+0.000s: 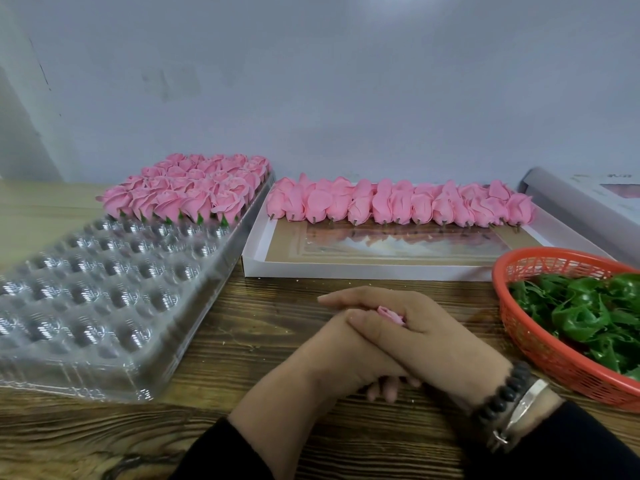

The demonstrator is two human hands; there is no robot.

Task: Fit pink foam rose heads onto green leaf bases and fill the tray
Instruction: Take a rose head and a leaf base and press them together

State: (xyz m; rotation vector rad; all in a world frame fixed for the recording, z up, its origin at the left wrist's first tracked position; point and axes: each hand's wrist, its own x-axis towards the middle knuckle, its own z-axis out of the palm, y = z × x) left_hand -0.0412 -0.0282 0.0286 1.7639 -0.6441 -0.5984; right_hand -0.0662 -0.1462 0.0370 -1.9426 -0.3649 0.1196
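Note:
My left hand (325, 355) and my right hand (426, 330) are clasped together over the wooden table, the right one on top. A pink rose head (391, 315) peeks out between them, enclosed by both palms. The clear plastic tray (104, 289) lies to the left. Its far rows hold finished roses (187, 192) with green bases showing; the near cups hold nothing. Loose rose heads (398, 204) lie in a row in a white box (346, 271) behind my hands. Green leaf bases (585, 313) fill a red basket (519, 344) on the right.
The wooden table (242, 344) runs up to a pale wall close behind the tray and box. A grey and white carton (575, 206) stands at the back right, beyond the basket. My right wrist wears a bead bracelet and a metal bangle.

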